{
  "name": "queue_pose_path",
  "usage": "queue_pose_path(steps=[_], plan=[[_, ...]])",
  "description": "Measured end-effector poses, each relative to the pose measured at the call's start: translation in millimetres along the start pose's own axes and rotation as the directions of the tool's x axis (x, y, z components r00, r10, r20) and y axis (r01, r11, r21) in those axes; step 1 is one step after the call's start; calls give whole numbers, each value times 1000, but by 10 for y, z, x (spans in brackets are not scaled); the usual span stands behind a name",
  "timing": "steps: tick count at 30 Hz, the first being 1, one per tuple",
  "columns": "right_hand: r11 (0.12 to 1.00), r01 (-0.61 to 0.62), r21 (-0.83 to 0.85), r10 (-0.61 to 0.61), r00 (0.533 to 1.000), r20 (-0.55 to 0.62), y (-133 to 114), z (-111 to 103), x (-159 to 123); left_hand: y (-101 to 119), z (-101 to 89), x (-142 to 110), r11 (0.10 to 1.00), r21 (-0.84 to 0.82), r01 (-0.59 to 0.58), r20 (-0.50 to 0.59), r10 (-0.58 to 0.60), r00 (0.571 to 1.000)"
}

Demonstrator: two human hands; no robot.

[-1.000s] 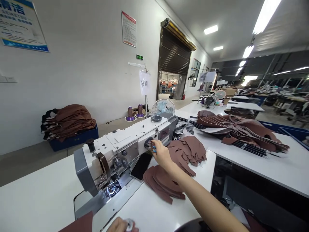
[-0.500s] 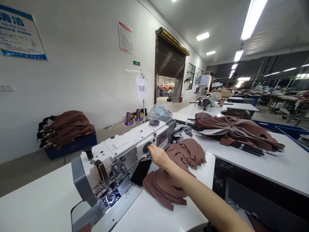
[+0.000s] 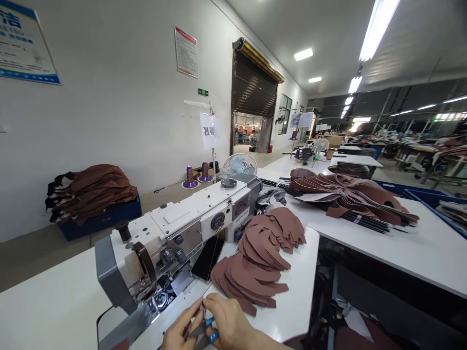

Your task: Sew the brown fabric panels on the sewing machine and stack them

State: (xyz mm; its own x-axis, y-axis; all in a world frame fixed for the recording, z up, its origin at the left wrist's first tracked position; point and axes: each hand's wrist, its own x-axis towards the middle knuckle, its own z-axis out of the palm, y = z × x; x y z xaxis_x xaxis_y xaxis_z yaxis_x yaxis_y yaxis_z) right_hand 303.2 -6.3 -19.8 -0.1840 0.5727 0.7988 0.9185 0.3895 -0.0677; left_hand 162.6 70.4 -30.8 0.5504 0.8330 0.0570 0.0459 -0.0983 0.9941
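Observation:
My left hand (image 3: 181, 326) and my right hand (image 3: 228, 323) are together at the bottom of the view, in front of the sewing machine's needle area. Pinched between them is a small dark item (image 3: 199, 330), partly hidden by my fingers, so I cannot tell exactly what it is. The white industrial sewing machine (image 3: 175, 233) stands to the left of them. A black smartphone (image 3: 207, 257) lies against its side. Overlapping cut pieces of brown leather (image 3: 251, 274) are stacked just beyond my right hand on the white table (image 3: 292, 311).
A second table on the right carries a large pile of brown cut pieces (image 3: 350, 194). Thread cones (image 3: 189, 177) and a desk fan (image 3: 237, 166) stand behind the machine. A blue bin of folded brown pieces (image 3: 95, 201) sits by the wall.
My right hand has left the round knob on the machine and come down to join my left hand at the bottom of the view. The view has shifted slightly.

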Motion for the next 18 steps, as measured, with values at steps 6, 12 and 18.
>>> queue_pose_path(steps=[6,12,18], plan=[[964,-244,107,224,960,171,-103,58,-94,132,-23,-149,963,255,-90,97,67,993],[721,-612,326,503,785,363,-220,-96,-190,184,-13,-155,968,195,156,15,-162,987],[506,-793,340,583,605,543,-31,-254,-81,101,-43,-83,944,99,315,6,-317,948]])
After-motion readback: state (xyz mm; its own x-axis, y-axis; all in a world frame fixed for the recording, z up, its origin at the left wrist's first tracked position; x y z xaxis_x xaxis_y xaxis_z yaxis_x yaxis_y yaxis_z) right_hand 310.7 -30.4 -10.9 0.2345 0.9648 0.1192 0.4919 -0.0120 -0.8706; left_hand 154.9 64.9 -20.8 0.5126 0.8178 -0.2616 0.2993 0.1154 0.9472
